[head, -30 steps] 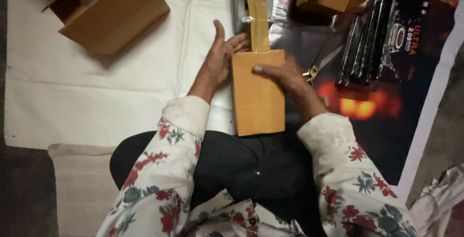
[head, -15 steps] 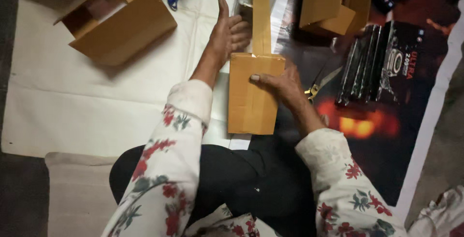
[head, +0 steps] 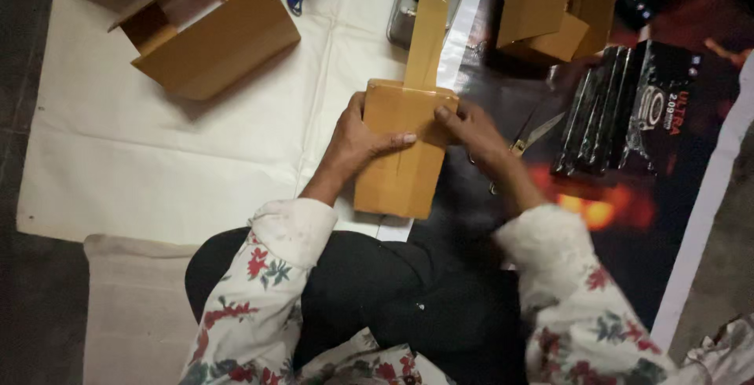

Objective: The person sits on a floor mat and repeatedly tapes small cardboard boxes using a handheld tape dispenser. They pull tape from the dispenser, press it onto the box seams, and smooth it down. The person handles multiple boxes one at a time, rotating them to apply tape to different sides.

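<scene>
A closed brown cardboard box (head: 400, 173) lies flat on the floor sheet in front of my knees. My left hand (head: 357, 140) rests palm-down on its top left, fingers stretched across the lid. My right hand (head: 470, 130) grips the box's upper right edge. A strip of brown packing tape (head: 426, 31) runs from the box's far edge away from me toward a tape roll at the top of the view.
An open cardboard box (head: 206, 35) sits at upper left on the white sheet (head: 157, 165). More brown boxes (head: 550, 8) lie at upper right. A stack of black packages (head: 628, 114) stands right of the box, with scissors (head: 526, 145) beside my right hand.
My left hand came back from reaching forward along the tape and now lies flat on the box. The right hand stays on the box's right edge.
</scene>
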